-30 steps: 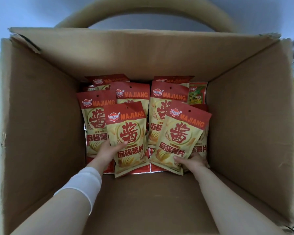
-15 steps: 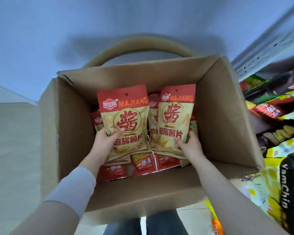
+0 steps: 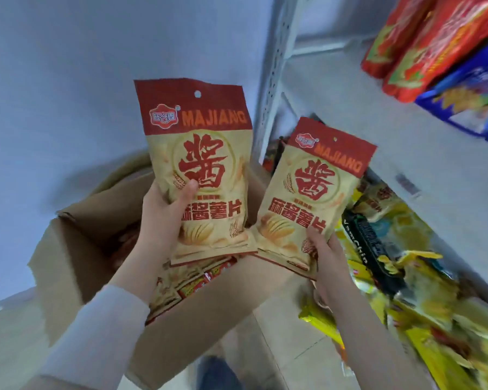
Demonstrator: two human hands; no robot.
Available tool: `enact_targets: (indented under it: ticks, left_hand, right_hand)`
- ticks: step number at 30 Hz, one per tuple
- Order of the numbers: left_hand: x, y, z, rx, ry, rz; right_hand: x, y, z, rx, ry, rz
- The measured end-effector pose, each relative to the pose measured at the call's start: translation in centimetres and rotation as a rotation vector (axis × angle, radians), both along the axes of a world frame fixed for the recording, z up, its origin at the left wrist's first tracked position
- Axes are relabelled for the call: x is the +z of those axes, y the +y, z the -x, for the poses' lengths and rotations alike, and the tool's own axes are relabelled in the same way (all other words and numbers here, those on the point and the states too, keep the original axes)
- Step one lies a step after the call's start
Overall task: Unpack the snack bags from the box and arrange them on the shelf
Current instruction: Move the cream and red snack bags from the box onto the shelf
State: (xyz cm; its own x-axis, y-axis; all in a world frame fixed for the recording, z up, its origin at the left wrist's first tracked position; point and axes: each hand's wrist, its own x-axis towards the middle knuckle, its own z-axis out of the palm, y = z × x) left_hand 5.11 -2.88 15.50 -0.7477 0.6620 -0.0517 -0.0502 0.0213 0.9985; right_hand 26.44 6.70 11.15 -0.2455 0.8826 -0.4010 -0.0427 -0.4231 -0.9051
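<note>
Above the open cardboard box [image 3: 76,249] we see the left hand [image 3: 164,218] closed around the lower part of a red-and-tan Majiang bag [image 3: 200,170], thumb across its front, holding it upright. Just beside it, the right hand [image 3: 326,254] grips the bottom corner of a second Majiang bag [image 3: 313,192], tilted slightly toward the white shelf [image 3: 378,130]. More snack bags [image 3: 186,282] lie in the box below, while other packets [image 3: 423,43] fill the shelf at right.
</note>
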Motion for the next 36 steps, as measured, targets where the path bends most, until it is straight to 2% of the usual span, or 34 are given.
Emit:
enact_targets:
  ticks: [5, 14, 17, 23, 27, 36]
  left_hand:
    - [5.2, 2.7, -10.7, -0.207, 0.022, -0.071]
    - [9.0, 8.7, -40.2, -0.58, 0.06, -0.18]
    - [10.4, 11.7, -49.1, -0.707, 0.051, -0.237]
    - [11.6, 19.1, -63.1, -0.937, 0.117, -0.275]
    - [11.6, 25.1, -69.3, -1.022, 0.208, -0.284]
    - [9.5, 39.1, -79.1, -1.114, 0.281, -0.239]
  right_hand:
    - [5.3, -2.0, -13.2, 0.02, -0.156, -0.21]
    - [9.2, -5.5, -43.8, -0.4, -0.361, -0.36]
    - [10.0, -6.6, -51.8, -0.551, -0.349, -0.362]
    - [10.6, -5.6, -62.5, -0.802, -0.297, -0.346]
    - [11.1, -1.6, -67.7, -0.824, -0.289, -0.339]
    - [12.0, 11.7, -76.5, -0.859, -0.333, -0.307]
